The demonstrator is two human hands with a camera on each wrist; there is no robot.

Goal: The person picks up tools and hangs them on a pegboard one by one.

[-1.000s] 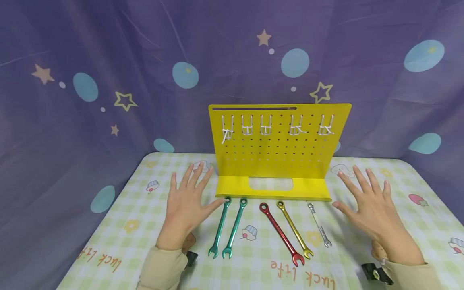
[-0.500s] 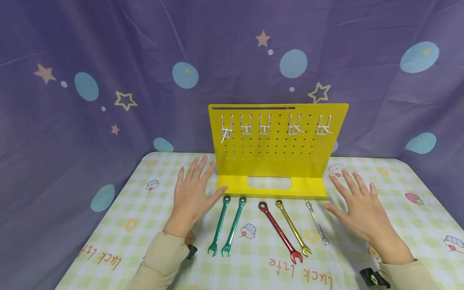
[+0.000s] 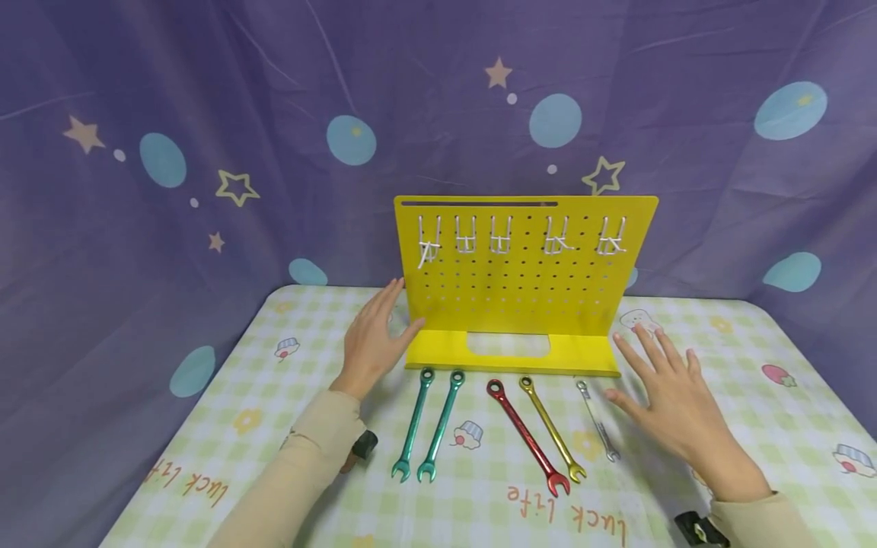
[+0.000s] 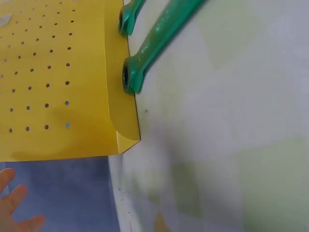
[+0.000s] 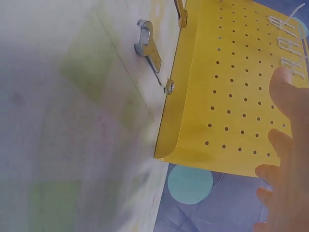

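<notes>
A yellow pegboard stand (image 3: 507, 304) with several white wire hooks (image 3: 500, 236) stands upright at the back of the table. In front of it lie two green wrenches (image 3: 414, 426) (image 3: 444, 426), a red wrench (image 3: 524, 434), a gold wrench (image 3: 553, 430) and a small silver wrench (image 3: 597, 422). My left hand (image 3: 370, 346), fingers extended, is beside the board's left edge and holds nothing; whether it touches the board I cannot tell. My right hand (image 3: 674, 403) is held with spread fingers to the right of the silver wrench, apart from it. In the right wrist view its fingers (image 5: 285, 140) show before the board.
A checked tablecloth (image 3: 329, 487) with printed cupcakes and lettering covers the table. Behind it hangs a purple curtain (image 3: 438, 99) with stars and blue ovals. Dark wrist straps (image 3: 700, 527) sit at both sleeves.
My left hand has moved forward and right toward the board's left edge, its fingers drawing closer together. The right hand has shifted slightly left. The wrenches lie as before.
</notes>
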